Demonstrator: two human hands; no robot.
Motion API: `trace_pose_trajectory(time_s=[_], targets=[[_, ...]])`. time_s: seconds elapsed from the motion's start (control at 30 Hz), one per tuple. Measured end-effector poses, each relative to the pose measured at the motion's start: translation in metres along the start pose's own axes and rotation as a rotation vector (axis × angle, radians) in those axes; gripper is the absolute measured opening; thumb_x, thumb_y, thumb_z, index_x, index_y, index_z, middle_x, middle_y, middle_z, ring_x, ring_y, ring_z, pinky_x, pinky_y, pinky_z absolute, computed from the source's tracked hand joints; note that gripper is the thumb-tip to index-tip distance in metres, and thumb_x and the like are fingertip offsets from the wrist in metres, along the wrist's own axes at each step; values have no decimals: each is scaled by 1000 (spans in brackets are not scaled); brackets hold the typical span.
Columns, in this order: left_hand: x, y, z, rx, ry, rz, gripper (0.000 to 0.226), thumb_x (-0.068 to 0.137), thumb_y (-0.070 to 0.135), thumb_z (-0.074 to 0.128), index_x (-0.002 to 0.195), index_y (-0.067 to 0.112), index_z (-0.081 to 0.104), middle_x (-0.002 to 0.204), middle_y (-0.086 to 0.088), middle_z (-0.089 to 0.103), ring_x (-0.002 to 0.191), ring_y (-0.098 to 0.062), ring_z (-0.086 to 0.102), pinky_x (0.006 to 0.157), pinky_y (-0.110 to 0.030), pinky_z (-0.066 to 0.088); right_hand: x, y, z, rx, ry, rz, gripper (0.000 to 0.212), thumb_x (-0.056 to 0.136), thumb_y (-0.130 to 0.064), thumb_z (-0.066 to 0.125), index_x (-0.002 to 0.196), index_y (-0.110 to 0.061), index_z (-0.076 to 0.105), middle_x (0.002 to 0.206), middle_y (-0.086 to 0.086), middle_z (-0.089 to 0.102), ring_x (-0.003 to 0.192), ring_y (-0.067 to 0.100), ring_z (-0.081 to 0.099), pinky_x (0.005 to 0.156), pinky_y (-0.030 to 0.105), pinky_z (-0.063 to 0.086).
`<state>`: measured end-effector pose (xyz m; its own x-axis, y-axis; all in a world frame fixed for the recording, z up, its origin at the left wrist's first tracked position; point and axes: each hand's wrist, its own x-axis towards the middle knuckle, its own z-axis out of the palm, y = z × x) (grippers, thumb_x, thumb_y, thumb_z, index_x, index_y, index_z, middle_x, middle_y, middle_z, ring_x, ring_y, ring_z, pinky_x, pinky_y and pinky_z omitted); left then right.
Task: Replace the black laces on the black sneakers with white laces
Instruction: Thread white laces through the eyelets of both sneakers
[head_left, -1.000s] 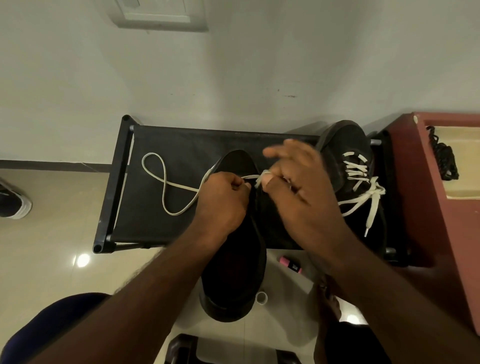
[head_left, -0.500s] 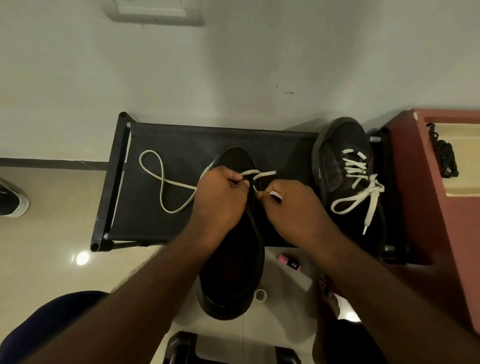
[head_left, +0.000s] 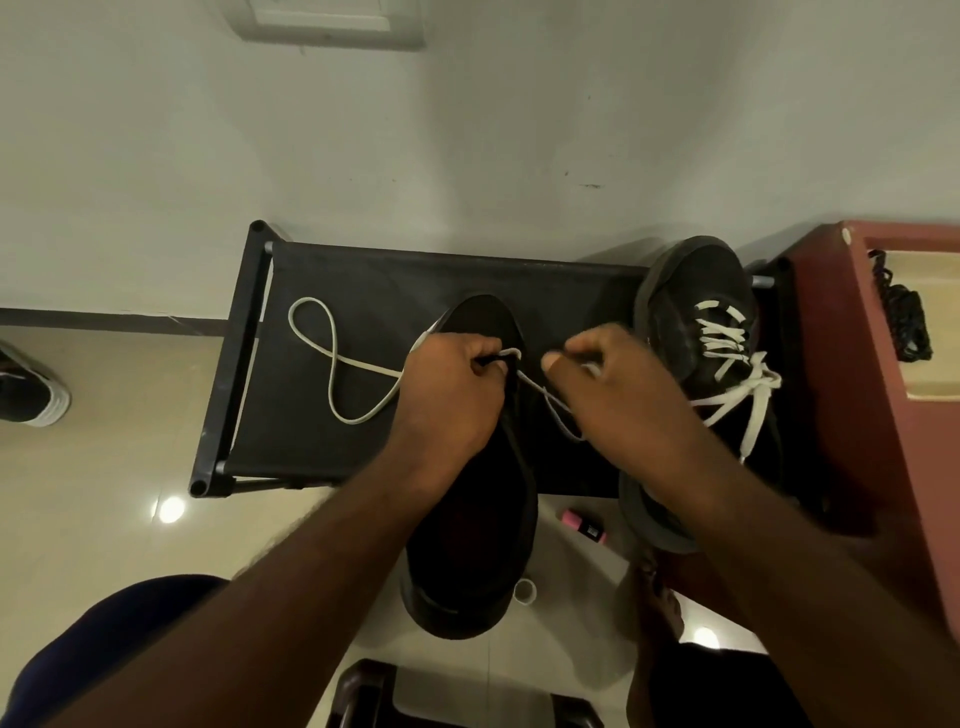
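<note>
My left hand (head_left: 447, 387) grips the sneaker (head_left: 475, 525) at its eyelets; my right hand (head_left: 615, 387) pinches the white lace (head_left: 333, 364) taut.

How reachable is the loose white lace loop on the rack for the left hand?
Probably yes: the loop lies uncovered on the rack beside the left hand, nothing between them, though that hand is busy pinching the lace at the sneaker.

home interior, tiled floor (head_left: 93, 499), black shoe rack (head_left: 363, 291), white wall (head_left: 467, 130)
</note>
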<state>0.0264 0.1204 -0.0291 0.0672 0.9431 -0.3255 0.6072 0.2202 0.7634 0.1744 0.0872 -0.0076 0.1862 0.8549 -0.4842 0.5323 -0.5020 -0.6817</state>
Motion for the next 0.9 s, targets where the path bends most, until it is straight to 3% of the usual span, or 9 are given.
trace_pose_trajectory(time_s=[0.07, 0.2, 0.33, 0.5, 0.63, 0.7, 0.77, 0.87, 0.9], targets=[[0, 0, 1, -1, 25, -1, 27, 94, 11, 62, 120, 13, 69, 112, 0, 73, 99, -8, 67, 88, -19, 51, 3, 9, 14, -237, -100, -138, 26, 99, -37, 56, 84, -16, 60, 75, -4, 61, 63, 6, 55, 57, 28, 44], [1, -1, 1, 5, 3, 4, 27, 94, 11, 62, 120, 12, 69, 119, -1, 71, 108, -10, 65, 100, -28, 50, -1, 5, 13, 9, 91, -393, 35, 97, -21, 55, 63, -12, 54, 53, 7, 53, 47, 23, 47, 47, 33, 40], [3, -2, 0, 16, -10, 5, 28, 95, 10, 61, 121, 10, 69, 124, -2, 68, 114, -13, 63, 104, -33, 48, 0, 5, 13, 70, 153, -323, 32, 91, -20, 55, 60, -13, 53, 53, 10, 54, 52, 32, 55, 52, 43, 49], [2, -1, 1, -2, 25, -5, 26, 94, 9, 61, 119, 8, 70, 120, -4, 70, 111, -13, 65, 102, -29, 49, 3, 13, 16, -170, -35, -155, 23, 96, -28, 54, 77, -20, 65, 64, 0, 65, 60, 14, 65, 66, 40, 58], [3, 0, -12, 63, 31, 11, 29, 96, 13, 58, 123, 14, 68, 117, -1, 71, 100, -11, 68, 93, -22, 51, -3, 8, 16, -191, 24, -158, 3, 91, -31, 60, 93, -32, 62, 77, -9, 65, 68, 3, 62, 58, 15, 47], [8, -2, -27, 93, 120, 34, 29, 97, 15, 57, 124, 16, 67, 115, -1, 71, 98, -14, 68, 93, -28, 53, -3, 8, 15, -133, 95, -178, 18, 89, -32, 61, 107, -33, 65, 100, -10, 60, 83, 2, 59, 72, 18, 49], [14, -9, -38, 165, 151, 16, 34, 98, 19, 57, 131, 17, 61, 124, -2, 66, 109, -17, 63, 96, -28, 49, -2, 8, 17, -30, 88, -186, 32, 92, -32, 62, 123, -30, 64, 120, -10, 54, 100, 2, 56, 84, 22, 51], [18, -20, -37, 179, -15, -133, 34, 98, 23, 56, 131, 14, 56, 124, -5, 62, 114, -24, 60, 93, -34, 48, -2, 7, 30, -7, -39, -197, 49, 97, -38, 60, 144, -31, 48, 134, -15, 52, 117, -4, 46, 85, 6, 35], [19, -21, -33, 156, -60, -154, 29, 99, 24, 55, 126, 15, 58, 118, -5, 64, 108, -23, 62, 89, -34, 51, -1, 9, 33, -13, -57, -203, 52, 97, -40, 58, 147, -30, 44, 139, -13, 51, 119, -4, 44, 87, 7, 35]])
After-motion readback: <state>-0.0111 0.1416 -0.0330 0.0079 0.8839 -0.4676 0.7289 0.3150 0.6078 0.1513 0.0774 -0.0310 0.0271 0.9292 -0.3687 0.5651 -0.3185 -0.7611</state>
